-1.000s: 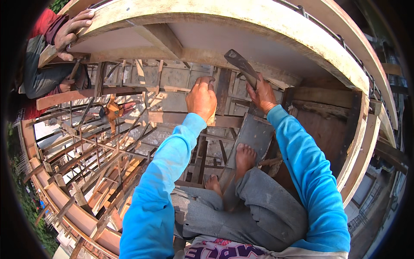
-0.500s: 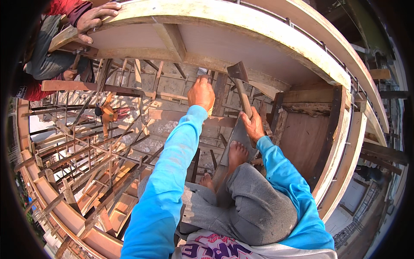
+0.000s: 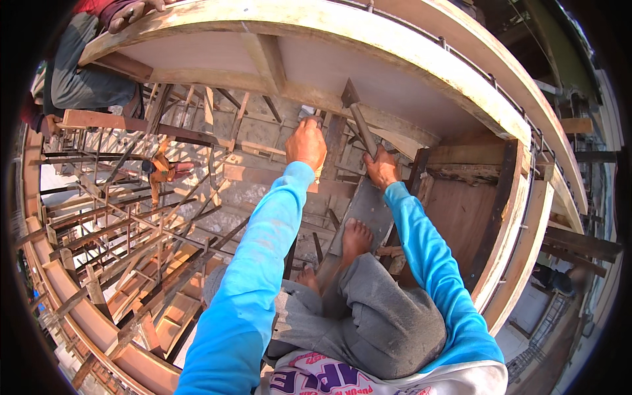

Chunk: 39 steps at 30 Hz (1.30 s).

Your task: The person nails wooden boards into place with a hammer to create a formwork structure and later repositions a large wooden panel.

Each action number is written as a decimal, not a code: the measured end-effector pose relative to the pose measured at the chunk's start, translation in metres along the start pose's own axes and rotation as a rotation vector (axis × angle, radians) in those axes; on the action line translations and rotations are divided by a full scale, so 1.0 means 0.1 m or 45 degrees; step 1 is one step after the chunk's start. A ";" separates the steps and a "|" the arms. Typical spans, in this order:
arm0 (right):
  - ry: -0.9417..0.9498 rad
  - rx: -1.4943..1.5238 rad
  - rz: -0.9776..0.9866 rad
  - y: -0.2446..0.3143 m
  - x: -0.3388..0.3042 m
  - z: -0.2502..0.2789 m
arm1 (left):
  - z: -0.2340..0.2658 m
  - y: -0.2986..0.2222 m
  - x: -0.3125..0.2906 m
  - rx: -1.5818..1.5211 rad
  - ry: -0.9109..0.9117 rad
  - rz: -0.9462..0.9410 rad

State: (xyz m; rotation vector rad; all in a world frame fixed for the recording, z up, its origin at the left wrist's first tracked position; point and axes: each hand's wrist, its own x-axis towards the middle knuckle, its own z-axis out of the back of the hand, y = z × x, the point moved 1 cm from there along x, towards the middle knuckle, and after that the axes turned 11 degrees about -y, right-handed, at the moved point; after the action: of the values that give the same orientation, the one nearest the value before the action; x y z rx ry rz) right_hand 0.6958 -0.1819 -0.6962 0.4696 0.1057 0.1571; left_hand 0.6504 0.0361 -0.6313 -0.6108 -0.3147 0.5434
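My right hand (image 3: 382,168) is wrapped round the wooden handle of a hatchet (image 3: 360,120). Its dark metal head points away from me, in front of the pale panel of the curved formwork (image 3: 368,79). To its left, my left hand (image 3: 306,143) is closed in a fist beside the lower timber edge of that formwork. A pale strip shows under the fist and something greyish above it, but what the fingers grip is hidden. My bare feet (image 3: 356,237) stand on a narrow grey plank (image 3: 370,204).
Far below on the left spreads a lattice of timber props and beams (image 3: 131,217), with a worker (image 3: 161,170) among them. Another person's hand (image 3: 131,14) rests on the formwork's upper left end. A boxed wooden form (image 3: 461,210) stands at my right.
My right hand has moved forward with the hatchet, whose head has turned and shifted up and left. My left hand stays nearly put. The other person at upper left has shifted leftward.
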 end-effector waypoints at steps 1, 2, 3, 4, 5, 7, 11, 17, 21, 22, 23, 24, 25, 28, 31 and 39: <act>-0.008 0.116 -0.040 0.08 -0.02 0.06 | 0.02 0.02 0.01 0.007 -0.012 0.001; -0.015 0.232 -0.081 0.16 -0.06 0.11 | 0.03 0.04 0.02 0.014 -0.016 0.009; -0.010 0.231 -0.073 0.19 -0.13 0.17 | 0.03 0.04 0.00 0.016 -0.016 0.023; -0.105 0.399 -0.027 0.21 -0.21 0.24 | 0.03 0.04 0.00 0.012 -0.019 0.030; -0.198 0.568 0.020 0.25 -0.25 0.30 | 0.04 0.04 0.01 -0.059 -0.044 0.014; -0.440 0.780 0.248 0.56 -0.17 0.57 | 0.04 0.03 0.01 -0.122 -0.062 -0.011; -0.193 0.402 0.008 0.31 -0.10 0.30 | 0.02 0.00 0.01 0.008 -0.044 0.037; 0.001 0.338 -0.017 0.26 -0.17 0.15 | 0.02 0.06 -0.01 0.009 -0.057 0.033; -0.421 0.864 0.266 0.95 -0.07 0.85 | 0.04 0.02 -0.01 -0.053 -0.112 0.058; -0.581 0.858 0.330 0.95 -0.02 0.85 | 0.04 0.03 0.00 -0.003 -0.072 0.030; -0.689 0.813 0.460 0.84 0.01 0.76 | 0.05 0.03 -0.01 0.000 -0.068 0.027; -0.595 0.745 0.408 0.64 0.01 0.60 | 0.04 0.00 -0.01 -0.012 -0.044 0.053; -0.500 0.673 0.364 0.40 0.00 0.40 | 0.03 -0.02 0.00 -0.029 -0.025 0.082; 0.082 -0.123 -0.081 0.05 -0.01 0.10 | 0.01 -0.02 -0.01 -0.030 -0.010 0.074; 0.079 0.133 -0.118 0.15 -0.10 0.14 | 0.00 0.04 -0.04 -0.003 -0.027 0.059; -0.579 0.545 0.498 0.56 0.00 0.55 | 0.06 0.01 -0.02 -0.038 -0.073 0.058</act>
State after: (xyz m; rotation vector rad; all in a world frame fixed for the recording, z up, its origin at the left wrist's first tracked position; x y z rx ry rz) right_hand 0.6962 -0.1569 -0.6220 0.9402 -0.4094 0.4103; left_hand 0.6456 0.0384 -0.6279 -0.6329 -0.3642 0.6018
